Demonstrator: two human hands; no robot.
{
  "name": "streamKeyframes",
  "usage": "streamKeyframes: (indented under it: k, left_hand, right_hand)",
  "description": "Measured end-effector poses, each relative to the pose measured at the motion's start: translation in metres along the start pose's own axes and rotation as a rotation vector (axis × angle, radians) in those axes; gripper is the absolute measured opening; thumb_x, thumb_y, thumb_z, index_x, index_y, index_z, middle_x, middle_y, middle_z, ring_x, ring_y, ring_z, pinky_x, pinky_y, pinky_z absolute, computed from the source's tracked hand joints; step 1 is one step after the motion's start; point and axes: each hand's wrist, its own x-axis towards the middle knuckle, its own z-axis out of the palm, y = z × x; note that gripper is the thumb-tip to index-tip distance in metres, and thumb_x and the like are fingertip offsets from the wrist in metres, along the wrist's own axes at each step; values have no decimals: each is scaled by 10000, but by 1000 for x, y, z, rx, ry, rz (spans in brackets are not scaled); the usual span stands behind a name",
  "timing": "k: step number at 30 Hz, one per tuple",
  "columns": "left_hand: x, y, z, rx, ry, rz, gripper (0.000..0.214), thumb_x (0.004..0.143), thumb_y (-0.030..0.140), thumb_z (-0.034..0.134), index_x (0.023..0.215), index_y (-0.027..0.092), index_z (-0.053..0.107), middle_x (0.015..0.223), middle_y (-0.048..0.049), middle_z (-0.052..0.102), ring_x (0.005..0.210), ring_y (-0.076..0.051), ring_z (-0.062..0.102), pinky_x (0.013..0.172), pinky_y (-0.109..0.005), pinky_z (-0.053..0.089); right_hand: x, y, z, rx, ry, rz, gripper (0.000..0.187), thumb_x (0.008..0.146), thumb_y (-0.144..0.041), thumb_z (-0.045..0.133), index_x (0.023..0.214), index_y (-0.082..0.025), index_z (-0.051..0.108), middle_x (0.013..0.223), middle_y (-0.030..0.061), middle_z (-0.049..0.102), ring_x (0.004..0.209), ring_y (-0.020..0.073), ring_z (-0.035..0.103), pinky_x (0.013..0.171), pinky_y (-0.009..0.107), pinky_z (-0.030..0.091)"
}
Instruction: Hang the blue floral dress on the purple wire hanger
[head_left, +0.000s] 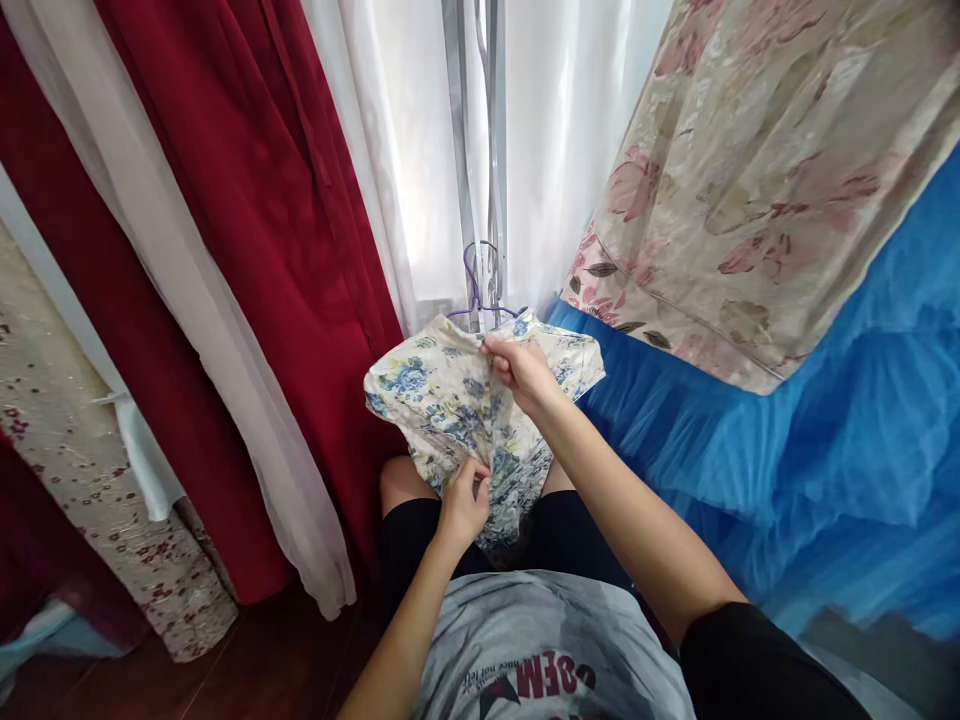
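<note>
A white blouse-like garment [420,385] with blue and yellow flowers hangs in front of my knees on a purple hanger [470,268]. My right hand [525,374] is closed on the front edge of the garment, just below the neckline. Lower down the same front line, my left hand [463,505] pinches the cloth between thumb and fingers. Between the two hands the fabric is drawn into a vertical fold. The garment's lower end hangs down between my thighs. Any buttons under my fingers are too small or hidden to make out.
Long red cloth [300,250] and a sheer pale panel [247,420] hang at my left. Behind the hanger are white curtains [570,150] and grey vertical straps [459,120]. A pink-flowered cloth [720,200] hangs at right over blue tulle [750,460]. Dark floor [247,660] shows lower left.
</note>
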Motion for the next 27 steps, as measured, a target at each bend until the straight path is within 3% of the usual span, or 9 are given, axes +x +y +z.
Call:
streamKeyframes:
  k: [4, 7, 12, 14, 17, 19, 23, 27]
  left_hand:
    - [7, -12, -5, 9, -83, -1, 61, 897, 152, 531, 877, 209, 538, 895, -51, 645, 862, -217, 643, 824, -351, 504]
    - [24, -2, -18, 4, -82, 68, 86, 903, 145, 545, 950, 206, 583, 973, -70, 673, 940, -226, 656, 882, -365, 513]
    - [84, 67, -66, -82, 255, 278, 320, 1032, 286, 504, 1345, 243, 549, 1068, -64, 669, 978, -194, 657, 904, -334, 518]
    - [111, 97, -85, -31, 276, 386, 382, 1063, 306, 451, 1438, 260, 504, 1041, -55, 660, 931, -180, 648, 892, -333, 513]
    - [142, 125, -98, 102, 228, 529, 251, 1058, 332, 475, 1182, 221, 662, 1049, -68, 650, 973, -192, 631, 904, -337, 498]
    - [152, 132, -97, 153, 255, 587, 236, 1049, 333, 495, 996, 193, 678, 995, -67, 642, 964, -195, 620, 893, -331, 492]
    - [158, 136, -96, 90, 437, 579, 239, 1040, 334, 517, 905, 187, 648, 920, -53, 636, 919, -182, 612, 868, -302, 483]
    - [175, 117, -127, -106, 684, 427, 241, 1020, 342, 554, 872, 178, 649, 852, -26, 623, 848, -150, 602, 816, -244, 471]
  right_hand:
    - [2, -8, 10, 22, -21, -39, 281, 714, -384, 783, 688, -138, 649, 455, -82, 397, 394, 44, 271, 394, 235, 142]
    - [-7, 1, 7, 3, -19, -74, 258, 764, -392, 736, 725, -155, 641, 460, -67, 443, 400, 56, 300, 410, 226, 169]
    - [-21, 9, -2, -110, -10, -184, 240, 836, -392, 667, 717, -194, 602, 465, -51, 486, 424, 85, 367, 447, 234, 249]
    - [-24, 7, -4, -143, -31, -234, 234, 856, -381, 652, 718, -205, 583, 470, -53, 491, 427, 92, 381, 459, 240, 265]
    - [-24, 5, -7, -207, -86, -318, 228, 874, -375, 639, 730, -216, 559, 476, -57, 493, 434, 99, 391, 478, 249, 283]
    - [-18, 9, -10, -281, -101, -361, 243, 876, -393, 634, 735, -223, 532, 478, -59, 486, 439, 105, 396, 487, 254, 287]
    - [-2, 35, -18, -463, -48, -349, 248, 853, -401, 621, 719, -230, 503, 499, -60, 448, 453, 108, 371, 488, 255, 262]
    - [-4, 64, -28, -552, -67, -230, 266, 818, -384, 601, 646, -227, 474, 511, -49, 432, 472, 107, 351, 483, 251, 232]
